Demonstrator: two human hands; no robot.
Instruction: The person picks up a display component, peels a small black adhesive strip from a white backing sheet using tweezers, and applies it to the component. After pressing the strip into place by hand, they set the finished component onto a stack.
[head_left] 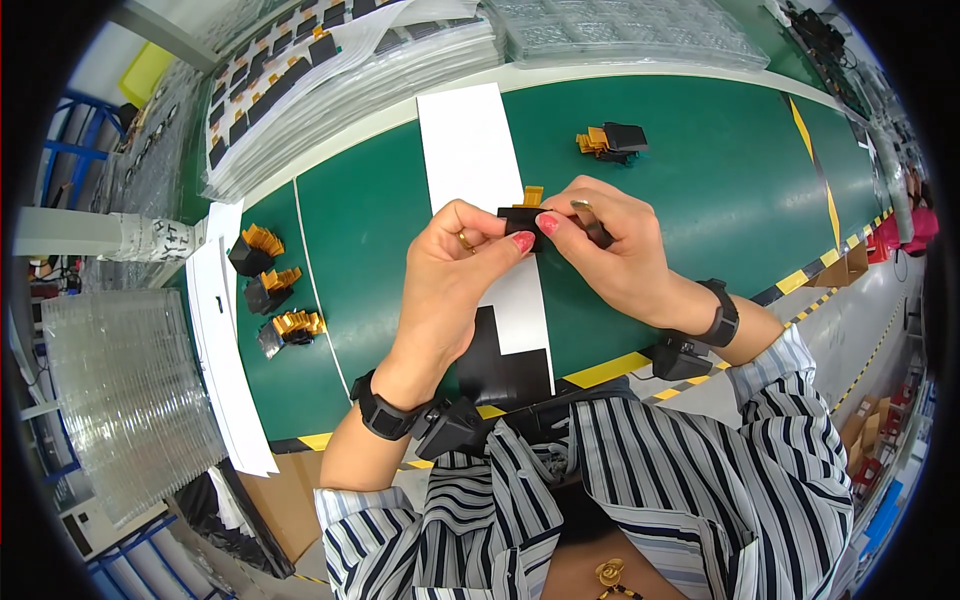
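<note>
Above a white paper strip (465,140) on the green bench, a small flat black module (517,216) is held between both hands. An orange flex cable (534,195) sticks up from its far edge. My left hand (440,275) is closed, pinching the module's left side with thumb and fingers. The thumb and fingertips of my right hand (625,250) press on its right side. Tucked in that same hand is a slim metal tool (584,212), its kind partly hidden by the fingers.
Stacks of black modules with orange cables stand at the left (268,290), and another stack (622,140) lies far right. Behind are trays of modules (290,85) and clear plastic trays (630,35). Yellow-black tape (610,370) marks the bench's near edge.
</note>
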